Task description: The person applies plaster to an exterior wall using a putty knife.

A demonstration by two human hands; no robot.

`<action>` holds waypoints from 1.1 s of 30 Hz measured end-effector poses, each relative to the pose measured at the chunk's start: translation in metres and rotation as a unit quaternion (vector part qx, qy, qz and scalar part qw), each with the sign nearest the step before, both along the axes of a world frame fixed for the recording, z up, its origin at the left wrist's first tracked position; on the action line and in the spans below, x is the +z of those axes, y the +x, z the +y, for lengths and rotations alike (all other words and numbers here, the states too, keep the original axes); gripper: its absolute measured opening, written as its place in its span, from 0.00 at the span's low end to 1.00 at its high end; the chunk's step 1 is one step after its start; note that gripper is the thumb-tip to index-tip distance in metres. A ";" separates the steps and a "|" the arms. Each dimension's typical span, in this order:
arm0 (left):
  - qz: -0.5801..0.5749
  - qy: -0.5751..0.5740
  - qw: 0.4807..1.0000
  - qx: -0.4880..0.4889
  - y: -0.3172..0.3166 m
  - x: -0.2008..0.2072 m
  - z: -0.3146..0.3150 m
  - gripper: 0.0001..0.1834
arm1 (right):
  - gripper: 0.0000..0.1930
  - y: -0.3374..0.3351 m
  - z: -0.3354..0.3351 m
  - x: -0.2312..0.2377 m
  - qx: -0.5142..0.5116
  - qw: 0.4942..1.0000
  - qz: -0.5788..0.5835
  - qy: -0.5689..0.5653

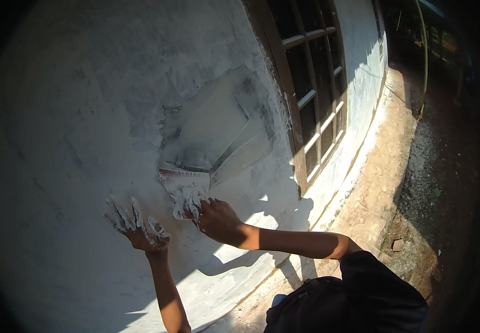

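Note:
My right hand [209, 216] is closed round a putty knife [185, 182], its fingers smeared with white paste. The wide blade is coated in the same paste, and its far edge meets the wall [84, 111]. Just beyond the blade lies a grey patch [209, 125] of smooth, wet-looking filler with ridges and darker bare spots. To the left, my left hand [137, 225] is held up near the wall with its paste-covered fingers spread. Nothing shows in it; whether its fingertips touch the wall I cannot tell.
A brown-framed window [312, 83] with several dark panes is set in the wall right of the patch. A sunlit concrete ledge [362, 216] runs along the wall's foot. A brick piece [398, 245] lies on the ground at the right.

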State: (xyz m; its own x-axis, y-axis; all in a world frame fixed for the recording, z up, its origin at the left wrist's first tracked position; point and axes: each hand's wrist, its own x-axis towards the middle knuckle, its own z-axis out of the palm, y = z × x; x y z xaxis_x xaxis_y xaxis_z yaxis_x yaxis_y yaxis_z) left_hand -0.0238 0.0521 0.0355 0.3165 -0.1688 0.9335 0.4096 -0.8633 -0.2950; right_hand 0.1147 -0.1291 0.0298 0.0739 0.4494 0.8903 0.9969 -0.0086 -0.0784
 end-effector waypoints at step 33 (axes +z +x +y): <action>0.087 0.093 0.970 -0.210 -0.023 0.115 -0.019 0.23 | 0.09 -0.035 0.045 -0.018 -0.173 0.974 0.138 -0.050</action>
